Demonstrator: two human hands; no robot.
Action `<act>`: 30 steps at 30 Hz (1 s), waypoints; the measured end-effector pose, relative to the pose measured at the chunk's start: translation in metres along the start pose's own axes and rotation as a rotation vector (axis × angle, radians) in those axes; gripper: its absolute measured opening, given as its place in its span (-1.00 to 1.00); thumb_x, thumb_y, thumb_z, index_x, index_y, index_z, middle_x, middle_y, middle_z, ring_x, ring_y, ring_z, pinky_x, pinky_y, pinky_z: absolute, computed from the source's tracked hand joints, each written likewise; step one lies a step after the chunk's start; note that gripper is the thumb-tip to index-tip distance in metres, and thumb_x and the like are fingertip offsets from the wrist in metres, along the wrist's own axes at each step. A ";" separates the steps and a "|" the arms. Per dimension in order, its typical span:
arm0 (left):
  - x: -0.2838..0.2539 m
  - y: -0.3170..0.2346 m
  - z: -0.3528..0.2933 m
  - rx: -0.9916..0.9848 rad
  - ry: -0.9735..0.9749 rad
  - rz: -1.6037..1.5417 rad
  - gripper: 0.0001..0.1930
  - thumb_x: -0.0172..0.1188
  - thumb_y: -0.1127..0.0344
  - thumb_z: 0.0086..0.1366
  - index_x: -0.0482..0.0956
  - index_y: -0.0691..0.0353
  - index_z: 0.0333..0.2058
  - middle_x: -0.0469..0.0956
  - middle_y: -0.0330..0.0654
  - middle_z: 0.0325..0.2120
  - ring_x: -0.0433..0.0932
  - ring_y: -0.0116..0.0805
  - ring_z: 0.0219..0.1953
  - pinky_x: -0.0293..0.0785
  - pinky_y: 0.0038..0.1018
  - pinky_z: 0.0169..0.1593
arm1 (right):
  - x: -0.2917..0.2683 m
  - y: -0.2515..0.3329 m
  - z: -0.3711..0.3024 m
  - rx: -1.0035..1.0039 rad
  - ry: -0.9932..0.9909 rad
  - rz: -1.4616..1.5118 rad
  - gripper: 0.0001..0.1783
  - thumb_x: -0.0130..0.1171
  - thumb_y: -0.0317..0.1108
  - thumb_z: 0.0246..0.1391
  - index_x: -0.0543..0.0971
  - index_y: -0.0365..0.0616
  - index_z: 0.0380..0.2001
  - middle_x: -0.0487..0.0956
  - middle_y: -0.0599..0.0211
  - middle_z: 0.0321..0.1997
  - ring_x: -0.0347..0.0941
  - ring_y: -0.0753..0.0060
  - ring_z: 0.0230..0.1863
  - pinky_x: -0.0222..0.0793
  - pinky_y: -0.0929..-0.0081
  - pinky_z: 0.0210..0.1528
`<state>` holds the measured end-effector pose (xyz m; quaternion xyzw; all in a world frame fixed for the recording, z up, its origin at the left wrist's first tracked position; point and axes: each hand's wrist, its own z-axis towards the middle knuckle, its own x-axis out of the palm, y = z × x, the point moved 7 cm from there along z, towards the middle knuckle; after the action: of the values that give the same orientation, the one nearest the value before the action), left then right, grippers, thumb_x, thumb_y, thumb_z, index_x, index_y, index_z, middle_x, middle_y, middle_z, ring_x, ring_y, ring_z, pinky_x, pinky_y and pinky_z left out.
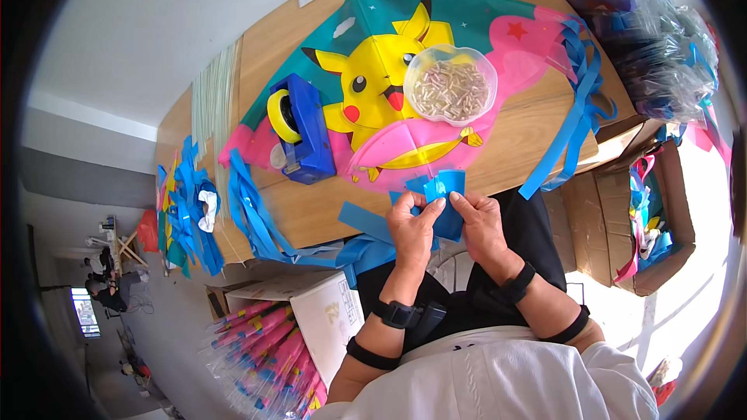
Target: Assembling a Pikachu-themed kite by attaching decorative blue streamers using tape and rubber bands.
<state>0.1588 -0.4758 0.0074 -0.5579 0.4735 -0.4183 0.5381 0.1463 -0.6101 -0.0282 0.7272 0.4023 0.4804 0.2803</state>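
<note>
Over my lap, at the near edge of a wooden table [498,152], both hands are closed in a pinch on a blue fabric strip [449,225] at the bottom tip of a kite. My left hand [412,229] grips its left side and my right hand [484,225] the right, thumbs close together. A glossy patch like clear tape shows on the strip. The kite [373,54], green and pink with a yellow cartoon creature, lies spread on the table. On it stand a blue tape dispenser [315,136] with a yellow roll [282,116] and a clear bowl [447,118] of small clear tubes.
Blue ribbons [576,128] hang from the kite's right corner, more ribbons [253,222] at the left. Thin white rods [212,93] lie at the far left. Below are a white carton [333,319], wrapped kites [268,350] and a cardboard box [587,218]. Plastic-wrapped goods [638,31] are piled far right.
</note>
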 end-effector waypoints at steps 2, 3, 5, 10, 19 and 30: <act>0.000 0.002 -0.001 -0.061 -0.008 -0.117 -0.81 0.33 0.46 0.09 0.47 0.32 -0.58 0.43 -0.36 -0.61 0.31 -0.62 -0.50 0.26 -0.60 -0.41 | 0.001 0.002 0.000 -0.024 -0.013 0.055 -0.77 0.16 -0.31 0.16 0.62 -0.25 -0.47 0.52 0.56 -0.55 0.30 0.79 -0.54 0.22 0.68 -0.49; 0.000 -0.001 -0.001 -0.069 -0.010 -0.150 -0.81 0.32 0.46 0.10 0.47 0.31 -0.58 0.42 -0.38 -0.61 0.30 -0.64 -0.50 0.24 -0.62 -0.41 | 0.000 0.003 0.000 -0.036 -0.022 0.083 -0.77 0.15 -0.31 0.17 0.62 -0.25 -0.45 0.52 0.56 -0.54 0.30 0.79 -0.54 0.23 0.68 -0.48; 0.000 0.000 -0.001 -0.090 -0.020 -0.199 -0.80 0.31 0.45 0.13 0.47 0.31 -0.59 0.40 -0.40 -0.61 0.28 -0.66 -0.51 0.21 -0.63 -0.43 | -0.006 0.004 0.002 -0.054 -0.076 0.170 -0.77 0.12 -0.31 0.19 0.61 -0.25 -0.41 0.55 0.50 -0.49 0.33 0.74 -0.55 0.25 0.66 -0.47; -0.007 0.006 0.001 -0.109 -0.013 -0.171 -0.81 0.27 0.43 0.19 0.49 0.31 -0.56 0.37 -0.42 -0.62 0.24 -0.67 -0.54 0.16 -0.65 -0.45 | -0.019 0.024 -0.001 -0.046 -0.076 0.346 -0.75 0.07 -0.25 0.23 0.48 -0.25 -0.22 0.38 0.52 -0.59 0.15 0.75 -0.65 0.09 0.69 -0.61; 0.003 0.007 -0.004 -0.131 0.058 -0.110 -0.82 0.24 0.43 0.20 0.49 0.30 -0.55 0.38 -0.39 -0.64 0.25 -0.67 -0.55 0.18 -0.65 -0.47 | -0.016 0.017 -0.010 0.038 -0.067 -0.179 -0.85 0.30 -0.43 -0.06 0.56 -0.21 -0.61 0.41 0.53 -0.73 0.19 0.75 -0.76 0.02 0.70 -0.71; 0.036 -0.079 -0.019 0.571 0.322 1.196 -0.70 0.28 0.35 0.07 0.54 0.41 -0.24 0.47 0.01 -0.07 0.37 -0.06 0.05 0.30 -0.20 0.02 | -0.027 0.022 0.002 -0.064 -0.273 -0.248 -0.81 0.25 -0.47 -0.07 0.53 -0.30 -0.68 0.42 0.53 -0.70 0.24 0.73 -0.65 0.17 0.60 -0.62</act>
<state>0.1535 -0.5176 0.0864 0.0329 0.6456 -0.2355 0.7257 0.1497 -0.6449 -0.0244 0.7212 0.4314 0.3515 0.4126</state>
